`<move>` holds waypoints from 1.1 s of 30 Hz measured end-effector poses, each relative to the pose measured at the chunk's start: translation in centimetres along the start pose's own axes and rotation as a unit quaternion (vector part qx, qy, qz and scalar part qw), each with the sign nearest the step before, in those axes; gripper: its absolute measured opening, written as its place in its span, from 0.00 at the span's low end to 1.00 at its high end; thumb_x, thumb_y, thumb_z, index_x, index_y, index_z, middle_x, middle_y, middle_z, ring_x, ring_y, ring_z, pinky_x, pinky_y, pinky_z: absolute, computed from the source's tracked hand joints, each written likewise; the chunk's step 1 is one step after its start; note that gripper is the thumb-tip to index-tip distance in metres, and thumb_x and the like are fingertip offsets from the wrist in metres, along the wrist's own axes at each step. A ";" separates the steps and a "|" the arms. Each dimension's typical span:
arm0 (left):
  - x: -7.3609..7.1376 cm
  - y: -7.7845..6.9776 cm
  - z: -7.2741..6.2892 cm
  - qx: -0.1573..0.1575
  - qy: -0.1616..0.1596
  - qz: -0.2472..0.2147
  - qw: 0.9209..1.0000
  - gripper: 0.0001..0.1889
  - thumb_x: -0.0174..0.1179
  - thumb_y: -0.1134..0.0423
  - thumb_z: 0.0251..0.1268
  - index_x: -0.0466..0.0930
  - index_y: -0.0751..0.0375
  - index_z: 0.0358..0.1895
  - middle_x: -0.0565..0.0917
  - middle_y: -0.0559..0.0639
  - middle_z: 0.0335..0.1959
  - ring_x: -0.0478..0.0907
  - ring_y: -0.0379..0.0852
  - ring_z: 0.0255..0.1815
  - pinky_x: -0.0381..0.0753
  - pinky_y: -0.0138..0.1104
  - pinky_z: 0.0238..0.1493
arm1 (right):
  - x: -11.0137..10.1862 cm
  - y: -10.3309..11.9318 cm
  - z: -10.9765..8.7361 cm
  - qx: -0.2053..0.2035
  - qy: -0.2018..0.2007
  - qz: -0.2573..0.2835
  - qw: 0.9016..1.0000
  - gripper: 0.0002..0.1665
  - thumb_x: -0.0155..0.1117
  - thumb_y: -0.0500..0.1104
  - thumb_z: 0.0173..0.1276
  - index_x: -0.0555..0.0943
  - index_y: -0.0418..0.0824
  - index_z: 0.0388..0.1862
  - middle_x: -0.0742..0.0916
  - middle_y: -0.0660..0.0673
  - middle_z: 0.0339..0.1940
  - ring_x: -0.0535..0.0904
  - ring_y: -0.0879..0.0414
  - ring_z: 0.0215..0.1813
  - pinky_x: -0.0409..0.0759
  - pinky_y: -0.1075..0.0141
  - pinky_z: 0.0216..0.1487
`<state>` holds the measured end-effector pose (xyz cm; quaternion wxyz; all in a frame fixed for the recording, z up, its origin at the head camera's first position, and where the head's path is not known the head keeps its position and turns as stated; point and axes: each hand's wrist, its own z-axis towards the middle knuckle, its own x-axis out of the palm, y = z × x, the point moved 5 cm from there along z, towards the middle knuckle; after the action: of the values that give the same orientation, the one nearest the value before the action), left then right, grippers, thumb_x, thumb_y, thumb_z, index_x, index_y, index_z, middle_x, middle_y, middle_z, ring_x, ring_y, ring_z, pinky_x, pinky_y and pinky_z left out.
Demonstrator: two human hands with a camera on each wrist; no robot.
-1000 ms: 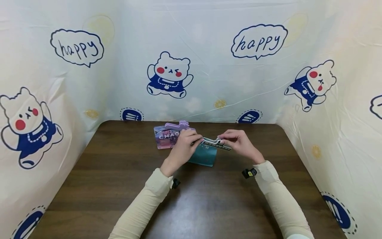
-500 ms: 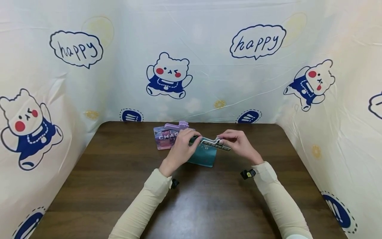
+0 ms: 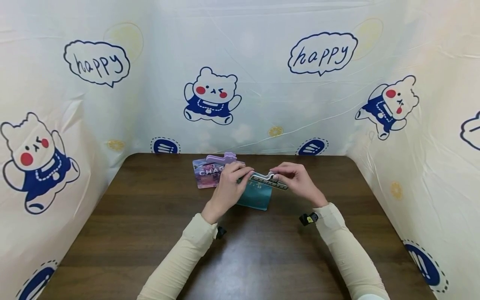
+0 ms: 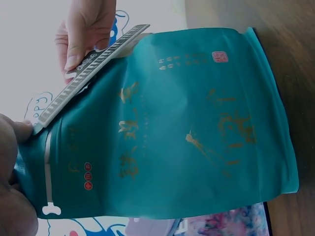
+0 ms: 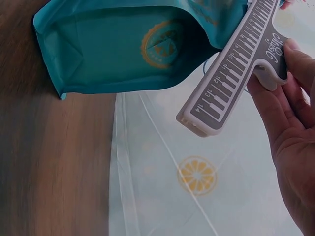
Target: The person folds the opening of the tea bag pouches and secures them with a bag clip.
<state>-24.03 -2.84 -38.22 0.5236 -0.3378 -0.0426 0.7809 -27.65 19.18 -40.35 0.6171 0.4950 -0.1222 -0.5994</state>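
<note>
In the head view a teal pouch (image 3: 256, 198) hangs over the table, its top corner gripped by my left hand (image 3: 228, 185). My right hand (image 3: 298, 181) pinches the curved handle of a bag clip (image 3: 269, 182) between thumb and fingers. The clip is long, grey and white, with piano keys and "Music" printed on it. Seen from the left wrist, the clip (image 4: 93, 73) lies slantwise along the pouch's top edge, and the pouch (image 4: 162, 128) has gold lettering. From the right wrist, the clip's near end (image 5: 204, 115) sticks out beyond the pouch (image 5: 118, 54).
Behind my left hand, a pink and purple pouch (image 3: 205, 177) lies at the back of the brown table (image 3: 150, 233), with a purple clip (image 3: 222, 158) at its top. A printed curtain (image 3: 262, 83) surrounds the table's back and sides.
My right hand and the bag clip have shifted slightly left, toward my left hand. My left hand still grips the teal pouch in nearly the same place.
</note>
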 end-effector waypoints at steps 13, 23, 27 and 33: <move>-0.3 0.1 0.2 0.018 0.018 0.039 0.999 0.13 0.68 0.70 0.65 0.88 0.62 0.53 0.81 0.53 0.38 0.74 0.48 0.38 0.69 0.42 0.45 | 0.2 -0.7 0.5 -0.002 -0.020 0.007 1.000 0.13 0.68 0.30 0.68 0.88 0.35 0.51 0.88 0.43 0.44 0.81 0.53 0.37 0.84 0.68 0.40; -1.1 0.9 -0.3 -0.004 0.054 0.050 0.997 0.18 0.65 0.69 0.68 0.82 0.65 0.61 0.83 0.55 0.44 0.75 0.51 0.44 0.72 0.46 0.54 | 0.3 -1.0 0.1 0.006 -0.036 0.009 0.999 0.13 0.69 0.33 0.69 0.89 0.37 0.51 0.89 0.42 0.45 0.81 0.52 0.38 0.83 0.68 0.37; -1.1 0.8 -0.2 -0.011 0.072 0.040 0.996 0.19 0.66 0.71 0.67 0.81 0.66 0.61 0.83 0.56 0.48 0.76 0.52 0.49 0.73 0.46 0.54 | 0.4 -1.0 0.2 0.013 -0.038 0.012 0.999 0.13 0.68 0.31 0.68 0.88 0.35 0.51 0.88 0.40 0.45 0.81 0.52 0.38 0.83 0.69 0.38; -1.1 0.6 -0.2 -0.015 0.092 0.041 0.995 0.20 0.64 0.72 0.67 0.80 0.66 0.62 0.83 0.57 0.50 0.75 0.52 0.50 0.73 0.46 0.54 | 0.6 -0.5 0.5 0.017 -0.038 0.009 0.999 0.14 0.67 0.26 0.67 0.87 0.30 0.50 0.88 0.36 0.45 0.82 0.52 0.38 0.83 0.71 0.39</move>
<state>-24.13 -4.09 -38.04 0.4877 -0.4173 0.0079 0.7668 -28.20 18.55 -40.75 0.6084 0.4812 -0.1606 -0.6103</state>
